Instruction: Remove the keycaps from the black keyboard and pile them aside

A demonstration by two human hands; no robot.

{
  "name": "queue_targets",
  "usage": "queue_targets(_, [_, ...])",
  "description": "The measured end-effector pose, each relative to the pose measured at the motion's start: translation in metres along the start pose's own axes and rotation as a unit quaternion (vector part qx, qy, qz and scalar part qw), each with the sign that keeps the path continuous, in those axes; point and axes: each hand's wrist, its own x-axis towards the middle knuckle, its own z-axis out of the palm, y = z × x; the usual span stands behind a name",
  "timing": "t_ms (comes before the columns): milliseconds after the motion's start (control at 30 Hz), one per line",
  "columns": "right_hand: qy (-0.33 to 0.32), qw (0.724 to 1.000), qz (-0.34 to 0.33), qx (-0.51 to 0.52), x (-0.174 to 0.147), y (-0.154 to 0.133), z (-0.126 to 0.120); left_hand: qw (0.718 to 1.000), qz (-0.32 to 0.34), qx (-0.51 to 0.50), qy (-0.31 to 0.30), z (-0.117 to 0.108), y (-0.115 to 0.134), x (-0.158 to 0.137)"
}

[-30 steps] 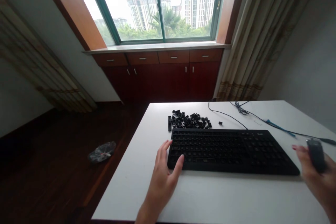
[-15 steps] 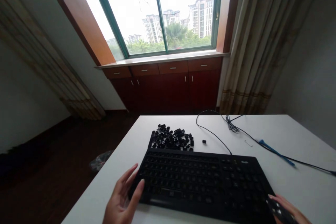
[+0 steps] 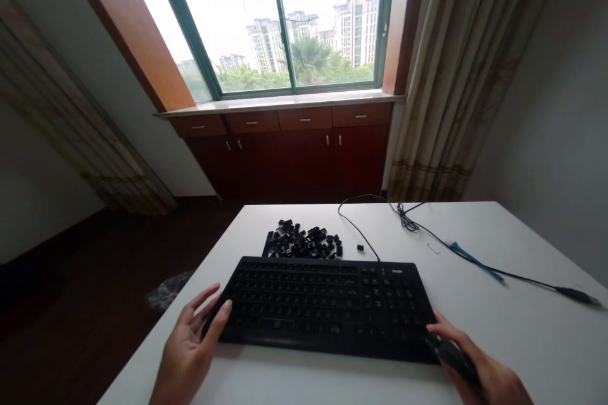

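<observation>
Well beyond the keyboard (image 3: 323, 313) stood the window (image 3: 251, 0) and, under it, the red cabinet (image 3: 285, 168). The keyboard was on the white table (image 3: 532, 354). I held its left end between my left hand's (image 3: 187, 335) thumb and fingers; my right hand (image 3: 491, 370), at its right end, was closed around a dark object (image 3: 453, 357). A heap of keycaps (image 3: 304, 243) crowded its back edge, toward the left. Its cable (image 3: 407, 223) looped out behind, a blue strip (image 3: 475, 261) lay behind and right, and one loose keycap (image 3: 360, 247) sat just behind.
</observation>
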Motion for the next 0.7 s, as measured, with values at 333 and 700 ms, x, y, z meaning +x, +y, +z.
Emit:
queue_targets(333, [0.021, 0.981, 0.191, -0.008, 0.063, -0.026, -0.033, 0.929, 0.258, 0.253, -0.076, 0.000, 0.004, 0.003])
queue_targets(700, [0.074, 0.836, 0.166, 0.518, 0.187, -0.068, 0.036, 0.779, 0.458, 0.246, -0.351, 0.142, 0.090, -0.024])
